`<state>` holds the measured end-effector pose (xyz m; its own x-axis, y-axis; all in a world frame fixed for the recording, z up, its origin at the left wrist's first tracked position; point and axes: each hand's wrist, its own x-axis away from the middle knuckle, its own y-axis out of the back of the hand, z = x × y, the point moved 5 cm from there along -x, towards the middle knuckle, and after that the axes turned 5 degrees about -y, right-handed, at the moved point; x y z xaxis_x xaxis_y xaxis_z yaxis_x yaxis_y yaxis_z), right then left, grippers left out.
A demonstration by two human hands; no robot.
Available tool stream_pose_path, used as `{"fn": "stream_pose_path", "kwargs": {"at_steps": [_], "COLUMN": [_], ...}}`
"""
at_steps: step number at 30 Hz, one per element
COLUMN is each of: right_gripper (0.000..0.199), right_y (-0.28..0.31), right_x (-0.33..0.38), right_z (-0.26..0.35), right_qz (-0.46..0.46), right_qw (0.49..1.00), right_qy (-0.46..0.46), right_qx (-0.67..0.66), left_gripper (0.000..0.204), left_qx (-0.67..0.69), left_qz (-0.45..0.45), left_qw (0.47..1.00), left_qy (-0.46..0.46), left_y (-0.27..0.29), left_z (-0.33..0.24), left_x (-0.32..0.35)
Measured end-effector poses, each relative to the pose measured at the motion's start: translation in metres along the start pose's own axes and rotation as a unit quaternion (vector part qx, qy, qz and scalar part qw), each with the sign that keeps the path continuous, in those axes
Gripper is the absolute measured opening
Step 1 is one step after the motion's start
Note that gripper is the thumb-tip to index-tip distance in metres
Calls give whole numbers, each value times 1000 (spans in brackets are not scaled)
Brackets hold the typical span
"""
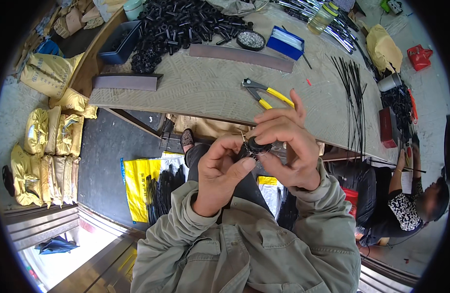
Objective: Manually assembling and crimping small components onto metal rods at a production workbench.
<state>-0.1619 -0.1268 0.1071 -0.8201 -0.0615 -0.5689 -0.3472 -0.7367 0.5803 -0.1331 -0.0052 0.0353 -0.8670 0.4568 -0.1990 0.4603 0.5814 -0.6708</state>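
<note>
Over my lap, just off the table's near edge, both hands meet at a small black round part [258, 145] with thin wire about it. My left hand [221, 168] pinches its left side between thumb and fingertips, where a short thin gold-coloured piece sticks up. From above and the right, my right hand [289, 141] grips the same part with thumb and fingers, one finger raised. The fingers partly cover the part, so its exact kind is unclear. End-cutting pliers [256, 89] with yellow handles lie on the table [200, 93] just beyond my hands.
Black tubular parts [178, 24] are heaped at the back, near a dish of small metal pieces [251, 40] and a blue box [285, 43]. Long thin black rods [352, 97] overhang the table's right edge. A co-worker [406, 205] sits at right. Yellow sacks [49, 161] are stacked at left.
</note>
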Motion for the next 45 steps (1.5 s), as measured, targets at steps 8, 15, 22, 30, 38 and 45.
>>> {"fn": "stream_pose_path", "kwargs": {"at_steps": [8, 15, 22, 30, 38, 45], "right_gripper": [25, 22, 20, 26, 28, 26], "right_y": [-8, -55, -69, -92, -104, -110], "right_x": [0, 49, 37, 28, 35, 44], "right_z": [6, -25, 4, 11, 10, 12], "right_qz": [-57, -85, 50, 36, 122, 236], "right_qw": [997, 825, 893, 909, 886, 801], "right_qy": [50, -267, -169, -114, -143, -174], "right_qx": [-34, -491, -414, -400, -424, -522], "left_gripper": [30, 27, 23, 24, 31, 34], "left_qx": [-12, -13, -113, -129, -97, -85], "left_qz": [-6, 23, -11, -52, -13, 80], "left_qw": [1000, 997, 992, 988, 995, 993], "left_qy": [-24, -73, -51, -68, -21, 4], "left_y": [4, 13, 25, 43, 58, 66], "left_z": [-12, -17, -37, -45, -41, -41], "left_x": [-3, 10, 28, 40, 47, 56]}}
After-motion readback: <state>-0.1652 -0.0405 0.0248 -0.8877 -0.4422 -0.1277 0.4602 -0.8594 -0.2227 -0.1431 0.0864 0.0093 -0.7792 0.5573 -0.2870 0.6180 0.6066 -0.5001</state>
